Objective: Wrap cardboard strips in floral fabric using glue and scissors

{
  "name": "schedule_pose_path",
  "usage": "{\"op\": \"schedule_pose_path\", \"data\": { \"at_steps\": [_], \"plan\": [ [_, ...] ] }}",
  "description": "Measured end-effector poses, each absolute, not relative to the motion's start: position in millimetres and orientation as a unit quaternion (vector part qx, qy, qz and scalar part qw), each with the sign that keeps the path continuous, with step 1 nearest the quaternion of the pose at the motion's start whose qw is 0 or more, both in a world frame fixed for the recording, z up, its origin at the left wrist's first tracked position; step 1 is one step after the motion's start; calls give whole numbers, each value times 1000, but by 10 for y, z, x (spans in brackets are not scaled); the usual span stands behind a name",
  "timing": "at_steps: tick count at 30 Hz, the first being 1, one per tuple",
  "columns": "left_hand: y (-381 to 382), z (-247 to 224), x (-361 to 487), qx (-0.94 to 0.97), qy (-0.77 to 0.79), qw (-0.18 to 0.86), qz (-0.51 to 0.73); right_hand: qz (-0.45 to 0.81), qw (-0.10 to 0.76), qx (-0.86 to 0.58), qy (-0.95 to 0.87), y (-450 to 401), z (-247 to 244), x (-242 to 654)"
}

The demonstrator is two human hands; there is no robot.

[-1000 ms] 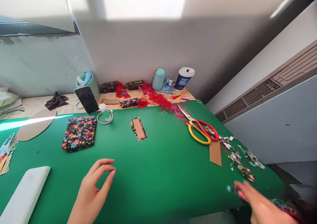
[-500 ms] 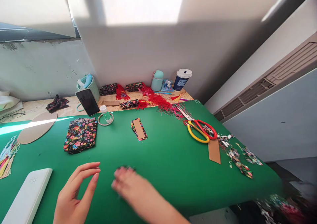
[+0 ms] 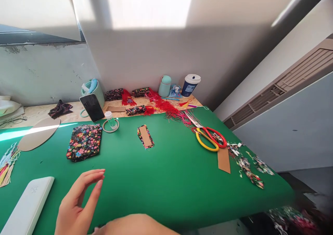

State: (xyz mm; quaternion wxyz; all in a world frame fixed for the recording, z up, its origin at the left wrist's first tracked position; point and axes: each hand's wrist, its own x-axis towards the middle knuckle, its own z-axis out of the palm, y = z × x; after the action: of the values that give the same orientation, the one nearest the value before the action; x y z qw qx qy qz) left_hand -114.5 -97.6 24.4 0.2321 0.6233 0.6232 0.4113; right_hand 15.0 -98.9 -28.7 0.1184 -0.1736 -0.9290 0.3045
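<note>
My left hand (image 3: 80, 200) is raised over the green mat, its fingers curved and the thumb a little apart from them, with nothing between. My right hand (image 3: 132, 224) is at the bottom edge; mostly the wrist and back of it show, and its fingers are almost wholly out of frame. Beyond the hands lies a small piece of floral fabric (image 3: 139, 138) with a tan cardboard strip (image 3: 146, 136) on top. A folded stack of black floral cloth (image 3: 84, 142) rests on the mat behind my left hand.
Yellow-and-red-handled scissors (image 3: 206, 141) lie at the right, partly over a cardboard piece (image 3: 223, 160), near fabric scraps (image 3: 247, 167). A white power bank (image 3: 30, 207) lies at left. A phone (image 3: 91, 107), small bottle (image 3: 111, 120), red tassels (image 3: 166, 106) and paper cup (image 3: 190, 86) stand or lie behind.
My right hand has moved down and toward me, so that its fingers have nearly left the view. My left hand has barely moved.
</note>
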Motion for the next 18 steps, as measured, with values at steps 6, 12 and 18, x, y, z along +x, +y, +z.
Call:
{"op": "schedule_pose_path", "data": {
  "at_steps": [6, 12, 18],
  "plan": [
    [-811, 319, -1066, 646, 603, 221, 413, 524, 371, -426, -637, -360, -79, 1256],
    [-660, 268, -862, 675, 567, 246, 402, 172, 185, -654, -714, 329, -77, 2154],
    [-713, 261, -735, 705, 552, 277, 349, 201, 65, -630, -748, -1, -228, 2142]
  ]
}}
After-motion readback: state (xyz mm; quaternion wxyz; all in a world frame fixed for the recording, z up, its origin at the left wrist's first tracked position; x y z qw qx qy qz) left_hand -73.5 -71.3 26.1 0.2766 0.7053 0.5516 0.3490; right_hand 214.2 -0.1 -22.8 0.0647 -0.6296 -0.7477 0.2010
